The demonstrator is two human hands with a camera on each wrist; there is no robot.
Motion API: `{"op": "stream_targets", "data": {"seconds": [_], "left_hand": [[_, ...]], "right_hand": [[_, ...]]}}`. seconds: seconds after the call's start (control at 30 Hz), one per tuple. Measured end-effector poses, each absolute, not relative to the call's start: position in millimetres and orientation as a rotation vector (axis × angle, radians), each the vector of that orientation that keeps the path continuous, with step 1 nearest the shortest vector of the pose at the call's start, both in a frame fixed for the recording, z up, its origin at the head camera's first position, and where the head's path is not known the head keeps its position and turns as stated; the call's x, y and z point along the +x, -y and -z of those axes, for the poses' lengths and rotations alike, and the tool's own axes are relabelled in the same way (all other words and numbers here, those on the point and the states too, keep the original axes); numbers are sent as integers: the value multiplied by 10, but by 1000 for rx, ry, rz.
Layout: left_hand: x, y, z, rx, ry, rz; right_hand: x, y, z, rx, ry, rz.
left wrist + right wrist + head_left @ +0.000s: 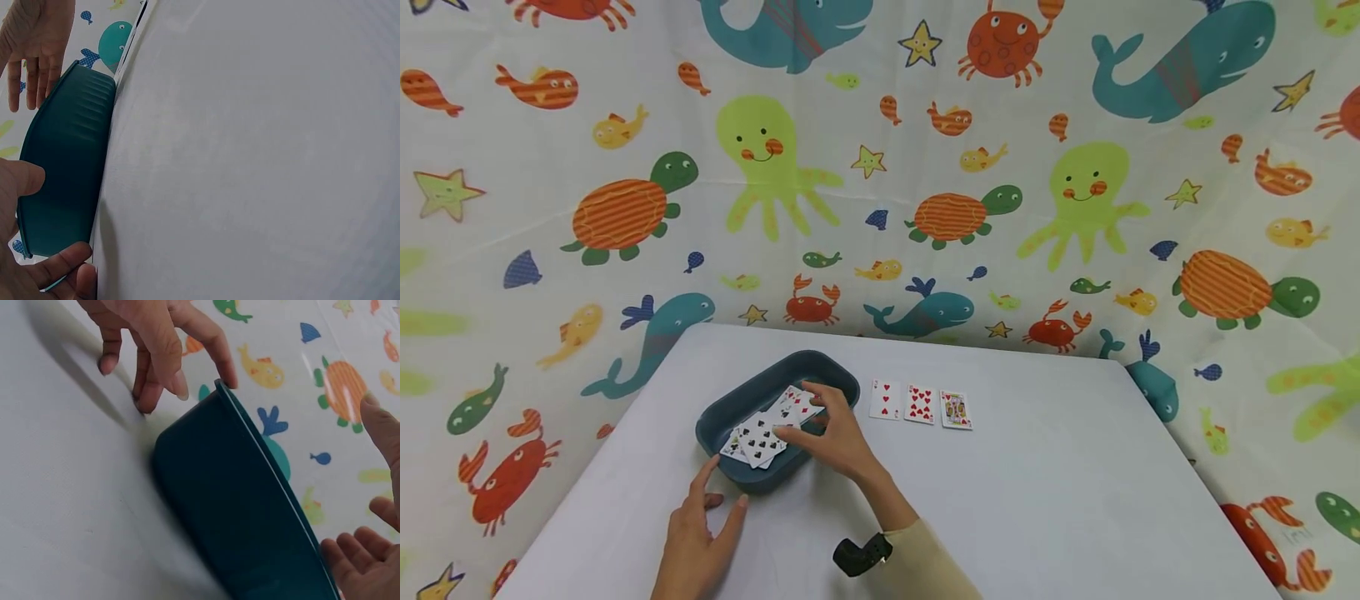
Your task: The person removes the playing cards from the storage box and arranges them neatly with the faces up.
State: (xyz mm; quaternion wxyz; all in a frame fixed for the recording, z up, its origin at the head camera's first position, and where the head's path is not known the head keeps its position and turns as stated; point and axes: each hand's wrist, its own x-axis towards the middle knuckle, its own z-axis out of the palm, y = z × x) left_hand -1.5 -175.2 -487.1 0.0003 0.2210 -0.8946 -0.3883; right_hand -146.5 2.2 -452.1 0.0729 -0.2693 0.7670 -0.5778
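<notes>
A dark teal tray [758, 480] stands on the white table, with several loose playing cards [758, 437] overlapping inside it. My right hand [838, 433] reaches over the tray's right side, thumb and fingers spread above the cards. At the near left corner is my left hand [695, 537], its index fingertip at the rim and its thumb apart from the index. The left wrist view shows that thumb beside the tray wall [69, 144]. To the tray's right, a heart card [885, 400], a second heart card [919, 405] and a king card [956, 410] lie face up in a row.
The white table [1060, 492] extends right and toward me. Behind it hangs a cloth [865, 175] printed with sea animals. A black wrist device [861, 556] sits by the right sleeve [925, 567].
</notes>
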Motion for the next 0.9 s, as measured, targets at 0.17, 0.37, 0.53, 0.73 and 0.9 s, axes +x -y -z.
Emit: {"op": "stream_targets", "data": {"seconds": [0.17, 0.37, 0.53, 0.73, 0.9], "left_hand": [[-56, 1789, 4873, 700, 2821, 1232], [-105, 1848, 4897, 688, 2835, 1239], [-106, 1857, 4908, 682, 2828, 1223], [-92, 1840, 4912, 664, 2826, 1208], [-82, 1822, 4900, 679, 2823, 1208]], "right_hand": [[-1515, 83, 4515, -827, -2390, 1583], [-1577, 184, 4480, -861, -2471, 1403], [-1622, 260, 4474, -914, -2465, 1334], [-1653, 338, 4463, -933, -2511, 1207], [-1687, 385, 4443, -971, -2506, 1107]]}}
